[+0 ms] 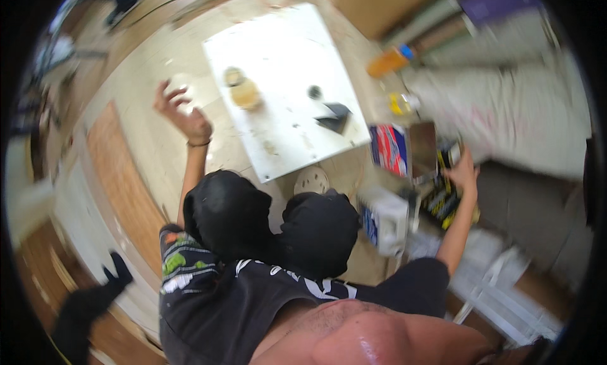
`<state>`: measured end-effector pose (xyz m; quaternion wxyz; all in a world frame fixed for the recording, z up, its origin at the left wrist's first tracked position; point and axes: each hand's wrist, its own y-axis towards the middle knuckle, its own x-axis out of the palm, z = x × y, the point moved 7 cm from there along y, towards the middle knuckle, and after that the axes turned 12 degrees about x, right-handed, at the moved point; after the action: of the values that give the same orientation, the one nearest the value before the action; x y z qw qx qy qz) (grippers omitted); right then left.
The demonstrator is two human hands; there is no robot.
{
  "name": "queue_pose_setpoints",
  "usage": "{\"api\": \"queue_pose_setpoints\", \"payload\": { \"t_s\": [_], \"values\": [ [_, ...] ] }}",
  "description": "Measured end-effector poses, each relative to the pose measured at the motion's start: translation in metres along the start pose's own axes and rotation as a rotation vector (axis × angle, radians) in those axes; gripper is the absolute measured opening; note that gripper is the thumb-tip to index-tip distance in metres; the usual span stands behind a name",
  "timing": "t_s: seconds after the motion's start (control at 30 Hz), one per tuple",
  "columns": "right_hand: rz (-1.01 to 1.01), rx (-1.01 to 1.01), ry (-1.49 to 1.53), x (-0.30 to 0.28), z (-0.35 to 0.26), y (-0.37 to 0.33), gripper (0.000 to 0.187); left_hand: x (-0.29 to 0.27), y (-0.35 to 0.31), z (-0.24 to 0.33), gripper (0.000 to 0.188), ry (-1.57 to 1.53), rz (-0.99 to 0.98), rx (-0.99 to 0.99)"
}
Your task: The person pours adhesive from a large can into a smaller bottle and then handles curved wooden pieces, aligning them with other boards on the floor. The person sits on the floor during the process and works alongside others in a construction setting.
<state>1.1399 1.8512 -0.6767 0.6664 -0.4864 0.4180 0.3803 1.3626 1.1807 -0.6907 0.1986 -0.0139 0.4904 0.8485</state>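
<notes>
Off to the left of a white board (pixel 284 55), my left hand (pixel 183 115) is raised with its fingers apart and loosely bent, holding nothing. My right hand (pixel 465 173) is reaching out to the right, its thumb and fingers closed about the edge of a small black-and-yellow box (pixel 449 155); part of the grip is hard to see. Beneath that hand lies another black-and-yellow package (pixel 441 204). On the board stand a blurred bottle of pale yellow liquid (pixel 243 93), a small dark round piece (pixel 314 92) and a dark grey folded piece (pixel 335 118).
Beside the right hand are an open tin with a red-and-blue side (pixel 390 149) and a white jug (pixel 384 223). Farther off lie an orange bottle with a blue cap (pixel 389 61) and a clear bottle with a yellow label (pixel 402 104). A wooden plank (pixel 123 175) lies left.
</notes>
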Motion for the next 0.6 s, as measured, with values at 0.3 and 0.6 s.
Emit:
{"api": "queue_pose_setpoints", "payload": {
  "t_s": [0.3, 0.6],
  "values": [
    [0.075, -0.242, 0.093, -0.030, 0.041, 0.012, 0.105, -0.058, 0.058, 0.048, 0.068, -0.002, 0.253, 0.160],
    [0.403, -0.181, -0.140, -0.227, 0.041, -0.101, 0.112, 0.026, 0.134, 0.225, 0.045, -0.395, -0.261, 0.549]
  ]
}}
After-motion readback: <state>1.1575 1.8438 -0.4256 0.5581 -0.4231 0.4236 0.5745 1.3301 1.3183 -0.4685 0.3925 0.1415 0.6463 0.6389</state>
